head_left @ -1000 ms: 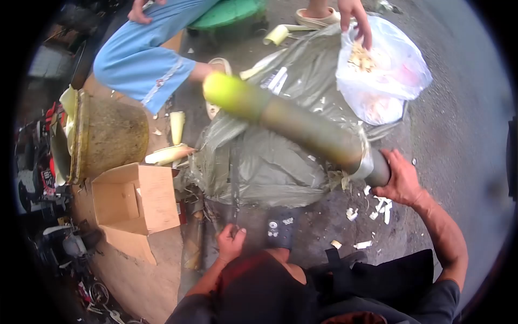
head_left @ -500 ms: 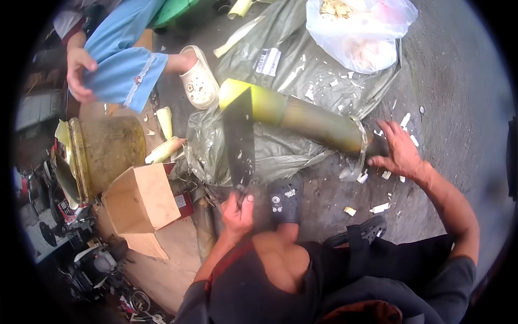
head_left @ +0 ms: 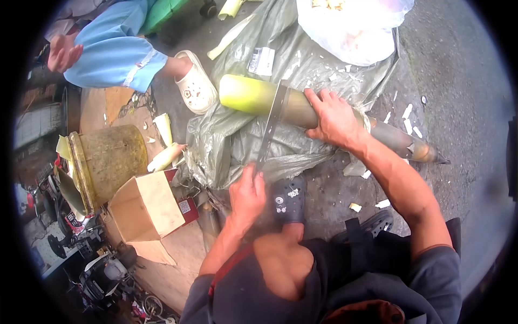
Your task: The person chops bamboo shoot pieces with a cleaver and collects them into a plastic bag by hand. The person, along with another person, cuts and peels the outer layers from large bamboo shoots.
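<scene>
A thick bamboo shoot (head_left: 302, 108), yellow-green at its left end and dark towards its pointed right end, lies slanting over a grey plastic sheet (head_left: 237, 146). My left hand (head_left: 247, 191) is closed round the handle of a knife (head_left: 272, 119). The blade points up and away, its far part against the shoot where the pale end meets the darker sheath. My right hand (head_left: 337, 119) rests over the middle of the shoot, fingers wrapped on its top side, just right of the blade.
A co-worker's blue-trousered leg (head_left: 116, 54) and cream clog (head_left: 195, 86) are at upper left. A dirty yellow bucket (head_left: 110, 162) and an open cardboard box (head_left: 156, 205) stand left. A white plastic bag (head_left: 356, 32) lies at the top. White scraps (head_left: 407, 112) are scattered right.
My right hand has moved left from the shoot's right end to its middle. The knife has turned and now meets the shoot. The view has shifted down, and the co-worker's hand has moved left.
</scene>
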The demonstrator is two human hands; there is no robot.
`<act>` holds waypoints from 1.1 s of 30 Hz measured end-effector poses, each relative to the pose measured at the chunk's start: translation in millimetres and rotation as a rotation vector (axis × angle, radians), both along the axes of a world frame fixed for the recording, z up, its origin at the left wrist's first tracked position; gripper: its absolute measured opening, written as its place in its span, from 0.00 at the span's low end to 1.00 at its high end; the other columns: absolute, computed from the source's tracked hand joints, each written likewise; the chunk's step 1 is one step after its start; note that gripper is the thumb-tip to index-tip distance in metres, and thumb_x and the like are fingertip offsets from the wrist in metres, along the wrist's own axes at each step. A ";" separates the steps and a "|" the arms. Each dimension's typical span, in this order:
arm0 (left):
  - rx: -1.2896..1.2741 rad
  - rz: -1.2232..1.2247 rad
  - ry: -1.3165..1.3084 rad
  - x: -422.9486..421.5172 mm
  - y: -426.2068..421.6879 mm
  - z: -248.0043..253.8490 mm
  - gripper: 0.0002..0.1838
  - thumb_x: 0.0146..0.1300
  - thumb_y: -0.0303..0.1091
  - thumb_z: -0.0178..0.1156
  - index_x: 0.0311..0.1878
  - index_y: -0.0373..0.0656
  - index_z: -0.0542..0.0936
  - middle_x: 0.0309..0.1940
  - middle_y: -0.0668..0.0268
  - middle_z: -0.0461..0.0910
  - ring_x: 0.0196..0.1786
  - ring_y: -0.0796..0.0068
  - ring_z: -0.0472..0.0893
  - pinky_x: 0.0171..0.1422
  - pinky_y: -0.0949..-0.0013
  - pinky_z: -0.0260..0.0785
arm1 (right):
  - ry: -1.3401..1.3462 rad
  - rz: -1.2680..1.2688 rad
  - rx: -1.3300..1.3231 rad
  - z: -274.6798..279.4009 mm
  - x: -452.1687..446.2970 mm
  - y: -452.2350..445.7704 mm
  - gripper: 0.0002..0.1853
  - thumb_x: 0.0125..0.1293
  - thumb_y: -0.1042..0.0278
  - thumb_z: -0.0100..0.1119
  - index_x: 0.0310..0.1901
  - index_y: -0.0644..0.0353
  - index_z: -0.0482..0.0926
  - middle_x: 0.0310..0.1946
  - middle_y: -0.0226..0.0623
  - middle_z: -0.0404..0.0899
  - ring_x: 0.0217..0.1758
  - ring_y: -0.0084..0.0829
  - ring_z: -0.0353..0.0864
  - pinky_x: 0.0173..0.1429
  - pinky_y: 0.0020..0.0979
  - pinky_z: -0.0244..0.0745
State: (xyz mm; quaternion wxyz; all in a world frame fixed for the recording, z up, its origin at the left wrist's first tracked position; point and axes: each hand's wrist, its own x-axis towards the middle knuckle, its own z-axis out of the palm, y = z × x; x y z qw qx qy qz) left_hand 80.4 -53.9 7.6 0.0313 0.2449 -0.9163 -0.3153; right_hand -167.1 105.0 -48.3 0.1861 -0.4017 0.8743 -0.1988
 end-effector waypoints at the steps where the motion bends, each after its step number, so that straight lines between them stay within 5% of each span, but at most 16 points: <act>1: 0.017 0.002 -0.020 3.4 0.9 0.1 0.12 0.75 0.28 0.58 0.57 0.36 0.78 0.25 0.56 0.80 0.24 0.70 0.78 0.30 0.64 0.69 | 0.021 -0.011 0.003 0.1 11.9 0.3 0.51 0.45 0.57 0.81 0.72 0.57 0.64 0.52 0.48 0.74 0.59 0.50 0.75 0.62 0.48 0.73; 9: 0.076 0.050 -0.059 13.4 11.3 -8.2 0.12 0.75 0.28 0.58 0.57 0.35 0.78 0.23 0.57 0.79 0.22 0.70 0.78 0.29 0.64 0.70 | 0.083 -0.057 -0.015 -6.5 29.5 -0.9 0.51 0.48 0.52 0.79 0.71 0.65 0.64 0.53 0.48 0.74 0.60 0.49 0.73 0.63 0.51 0.67; 12: 0.096 0.076 -0.082 5.6 17.5 3.2 0.11 0.71 0.28 0.58 0.54 0.40 0.78 0.21 0.49 0.79 0.25 0.43 0.82 0.29 0.49 0.70 | 0.051 -0.050 -0.044 -10.3 21.8 -0.5 0.50 0.48 0.48 0.78 0.68 0.68 0.67 0.53 0.49 0.74 0.61 0.49 0.73 0.63 0.51 0.68; 24: -0.096 0.032 -0.212 20.4 27.4 2.8 0.17 0.70 0.30 0.57 0.60 0.37 0.74 0.24 0.44 0.81 0.28 0.38 0.82 0.33 0.42 0.72 | -0.070 -0.082 0.076 -5.7 25.5 -7.6 0.45 0.47 0.51 0.80 0.63 0.66 0.69 0.53 0.48 0.76 0.59 0.49 0.77 0.60 0.49 0.73; 27: -0.138 0.028 -0.372 13.0 30.1 5.7 0.16 0.69 0.30 0.57 0.57 0.35 0.73 0.25 0.42 0.82 0.29 0.35 0.82 0.36 0.39 0.72 | -0.021 -0.038 0.057 -5.4 31.4 -7.4 0.45 0.47 0.53 0.80 0.64 0.67 0.69 0.54 0.47 0.76 0.59 0.48 0.77 0.61 0.48 0.72; 33: -0.096 0.044 -0.250 -48.9 24.1 -2.1 0.11 0.71 0.31 0.57 0.51 0.35 0.75 0.26 0.42 0.82 0.33 0.33 0.82 0.38 0.39 0.71 | 0.033 -0.062 -0.008 -12.2 41.0 -7.7 0.46 0.46 0.55 0.80 0.64 0.67 0.69 0.54 0.47 0.75 0.59 0.47 0.77 0.61 0.46 0.71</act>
